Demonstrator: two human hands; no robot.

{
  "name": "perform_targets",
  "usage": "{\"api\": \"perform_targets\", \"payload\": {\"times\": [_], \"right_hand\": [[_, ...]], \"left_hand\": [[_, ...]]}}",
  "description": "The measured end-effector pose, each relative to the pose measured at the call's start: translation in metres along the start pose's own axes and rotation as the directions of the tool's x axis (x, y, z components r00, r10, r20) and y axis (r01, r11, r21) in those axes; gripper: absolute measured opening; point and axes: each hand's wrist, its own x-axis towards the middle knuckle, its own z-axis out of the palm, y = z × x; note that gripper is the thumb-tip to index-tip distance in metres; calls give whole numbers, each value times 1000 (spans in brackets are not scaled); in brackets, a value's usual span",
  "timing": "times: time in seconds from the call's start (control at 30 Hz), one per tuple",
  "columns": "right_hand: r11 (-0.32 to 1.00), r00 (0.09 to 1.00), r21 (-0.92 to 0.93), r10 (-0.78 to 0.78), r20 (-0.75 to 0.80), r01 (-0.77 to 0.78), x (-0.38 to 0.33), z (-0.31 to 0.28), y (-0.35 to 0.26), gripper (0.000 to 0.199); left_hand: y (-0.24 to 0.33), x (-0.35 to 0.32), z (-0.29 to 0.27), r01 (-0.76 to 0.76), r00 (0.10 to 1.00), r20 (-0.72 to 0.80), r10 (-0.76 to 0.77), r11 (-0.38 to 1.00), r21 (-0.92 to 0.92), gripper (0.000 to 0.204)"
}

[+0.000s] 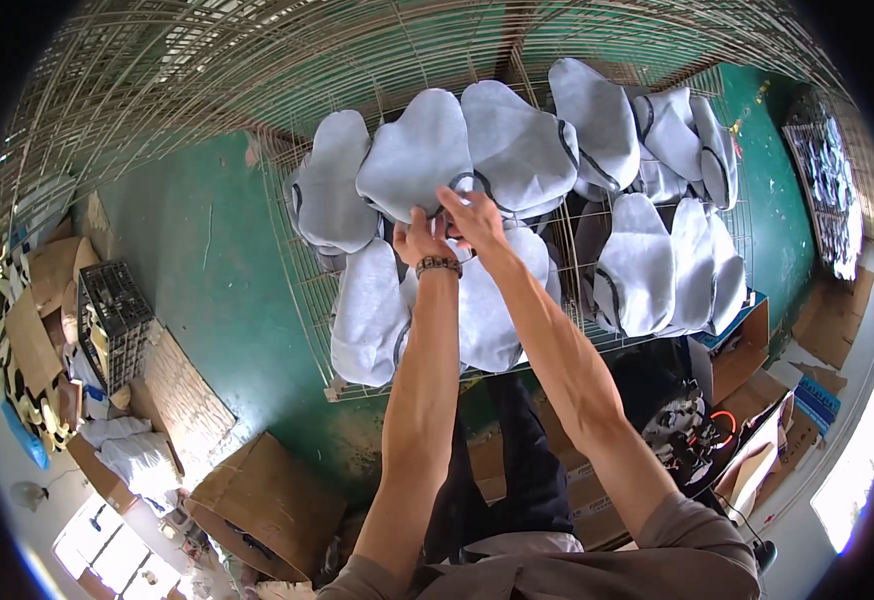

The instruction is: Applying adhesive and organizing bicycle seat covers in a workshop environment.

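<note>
Several grey, mitten-shaped fabric pieces with dark-bound edges lie in two rows on a wire rack. Both my hands are at the lower edge of the upper-row grey mitten-shaped piece. My left hand, with a dark bracelet at its wrist, is closed at that edge, its fingertips bent over the cloth. Just right of it, my right hand pinches near the dark binding, its fingers partly curled. My own fingers hide the exact grip. Below my hands lies another grey piece, partly covered by my forearms.
The wire rack stands over a green floor, with wire mesh overhead. To the left are a black plastic crate and cardboard; an open cardboard box sits lower left. More boxes and a dark machine are at lower right.
</note>
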Motion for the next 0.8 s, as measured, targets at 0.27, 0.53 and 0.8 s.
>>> {"api": "perform_targets", "payload": {"times": [0.27, 0.53, 0.8], "right_hand": [[926, 917, -346, -264, -298, 154, 54, 48, -3, 35], [738, 904, -615, -417, -92, 278, 52, 42, 28, 65], [996, 996, 16, -90, 5, 90, -13, 21, 41, 80]], "left_hand": [[7, -46, -17, 85, 995, -53, -81, 994, 67, 83], [95, -176, -100, 234, 919, 357, -168, 961, -148, 73], [181, -256, -49, 272, 737, 667, -106, 951, -150, 108]]}}
